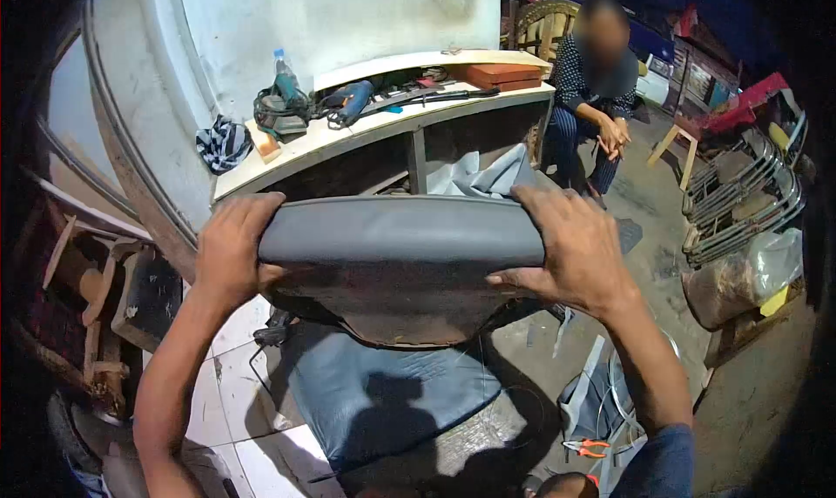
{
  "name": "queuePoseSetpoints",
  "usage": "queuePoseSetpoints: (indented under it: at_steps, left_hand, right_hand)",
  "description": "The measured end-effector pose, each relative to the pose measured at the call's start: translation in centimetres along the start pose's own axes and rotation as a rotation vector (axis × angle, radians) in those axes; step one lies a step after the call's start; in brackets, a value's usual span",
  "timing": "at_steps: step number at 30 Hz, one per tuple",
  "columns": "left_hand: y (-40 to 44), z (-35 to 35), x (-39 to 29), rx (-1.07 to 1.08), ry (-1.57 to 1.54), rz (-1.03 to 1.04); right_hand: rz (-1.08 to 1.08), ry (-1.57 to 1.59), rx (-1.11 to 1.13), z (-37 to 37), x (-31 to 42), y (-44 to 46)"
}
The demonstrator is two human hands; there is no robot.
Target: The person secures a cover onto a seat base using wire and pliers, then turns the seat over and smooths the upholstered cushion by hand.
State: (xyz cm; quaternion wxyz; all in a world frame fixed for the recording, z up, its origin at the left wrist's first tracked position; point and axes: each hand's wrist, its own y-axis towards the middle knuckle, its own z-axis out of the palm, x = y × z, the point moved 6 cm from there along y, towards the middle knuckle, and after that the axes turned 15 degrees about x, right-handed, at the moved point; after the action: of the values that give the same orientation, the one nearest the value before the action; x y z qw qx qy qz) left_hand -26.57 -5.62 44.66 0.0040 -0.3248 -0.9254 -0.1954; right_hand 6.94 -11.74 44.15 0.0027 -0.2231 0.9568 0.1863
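The pad point(401, 232) is in front of the person, above the blue sheet point(326, 389). Left hand point(235, 241) and right hand point(576, 247) each have their grip clamped on one end, thumbs on the near face, likely to keep it level. On the table point(374, 123), the red box point(505, 77) hides its contents; the clear bag's point(779, 263) are hard to tell.

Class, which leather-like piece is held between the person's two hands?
The grey padded piece, its ends gripped by the left hand and right hand; the bluish piece lies lower, touched by neither hand.
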Motion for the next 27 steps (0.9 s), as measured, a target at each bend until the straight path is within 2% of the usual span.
queuePoseSetpoints:
  at_steps: [3, 6, 9, 11, 14, 16, 18, 19, 20, 22, 26, 27]
  left_hand:
    - [0.6, -0.8, 0.0, 0.012, 0.000, 0.038]
    - [0.3, -0.6, 2.1, 0.249, -0.504, -0.025]
    - [0.0, 0.8, 2.8, 0.240, -0.486, -0.048]
    - [-0.7, 1.2, 3.4, 0.053, -0.310, -0.045]
    - [-1.1, 0.7, 2.2, -0.125, -0.191, 0.086]
    - [-1.3, 0.4, 2.3, -0.074, -0.209, 0.025]
    - [-1.3, 0.3, 3.1, 0.086, -0.449, -0.054]
    - [-2.3, 1.6, 5.0, 0.129, -0.798, -0.153]
    - [-3.0, 2.5, 5.4, 0.125, -0.793, -0.163]
    - [-4.3, 4.9, 6.5, -0.029, -1.065, -0.197]
    - [-5.0, 6.1, 5.8, -0.361, -0.836, -0.185]
    - [-4.8, 6.2, 5.3, -0.382, -0.931, -0.215]
  right_hand:
    - [-0.044, 0.058, 0.051, -0.1, -1.2, -0.5]
    - [-0.085, 0.042, 0.000, 0.5, -1.5, -0.8]
    - [-0.081, 0.004, -0.041, 0.9, -1.4, -0.5]
    - [-0.073, -0.081, -0.105, 1.2, -1.5, -0.7]
    - [-0.097, -0.095, -0.190, 1.6, -1.7, -0.8]
    - [-0.100, -0.065, -0.138, 0.8, -1.6, -1.3]
    - [-0.179, 0.083, -0.196, 0.1, -1.5, -1.8]
    - [-0.166, 0.107, -0.225, 1.0, -2.3, -2.5]
    - [-0.120, 0.133, -0.238, 0.8, -2.2, -2.9]
    - [-0.090, 0.080, -0.263, 1.3, -1.9, -3.3]
    - [-0.039, -0.008, -0.282, 1.8, -1.9, -2.9]
    - [-0.055, 0.047, -0.290, 1.6, -2.0, -2.5]
